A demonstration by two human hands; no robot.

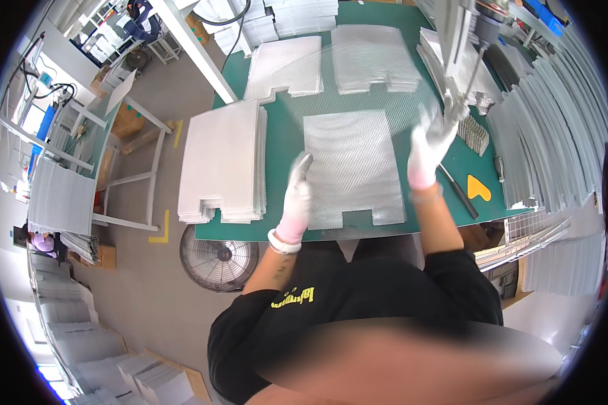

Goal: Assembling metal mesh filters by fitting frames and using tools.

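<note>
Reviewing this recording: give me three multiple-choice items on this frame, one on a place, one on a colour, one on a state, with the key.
1. Where does the floor fan stand?
A. on the floor by the table's near left corner
B. on the table top
C. on the far shelf

2. What colour is the mat on the table?
A. red
B. green
C. white

3. How is the thin mesh sheet placed?
A. rolled up
B. lifted above the table by gloved hands
C. lying on the floor

Key: 1 A, the fan sits on the floor below the table edge. 2 B, the mat is green. 3 B, the left hand and right hand raise it over the flat mesh panel.
</note>
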